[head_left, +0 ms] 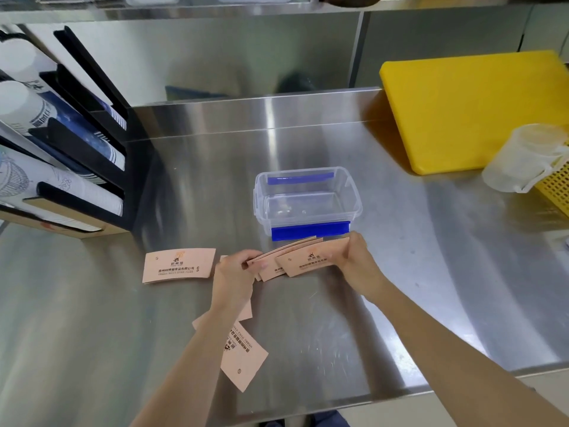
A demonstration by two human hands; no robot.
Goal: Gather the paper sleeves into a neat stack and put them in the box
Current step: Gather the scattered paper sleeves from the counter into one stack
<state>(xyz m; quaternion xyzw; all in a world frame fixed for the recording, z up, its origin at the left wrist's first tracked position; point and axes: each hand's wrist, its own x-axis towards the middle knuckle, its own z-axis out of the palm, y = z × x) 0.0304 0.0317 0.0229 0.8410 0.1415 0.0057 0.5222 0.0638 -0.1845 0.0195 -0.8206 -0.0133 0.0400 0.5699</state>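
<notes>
- Several pink paper sleeves are being held fanned out between both hands, just above the steel counter and right in front of the box.
- The left hand is pinching the left ends of that fan, thumb on top, fingers closed on the sleeves.
- The right hand is gripping the right ends, fingers curled down over the top edge.
- One more sleeve is lying flat on the counter to the left of the left hand, printed side up, apart from the fan.
- Two further sleeves are lying under the left forearm: one turned on its side nearer the counter's front edge, and another mostly hidden by the arm.
- The clear plastic box with blue clips is sitting open just behind the hands, with nothing showing inside it.
- A black rack of paper cups is standing at the far left.
- A yellow cutting board is leaning at the back right, with a clear plastic jug and a yellow basket beside it.
</notes>
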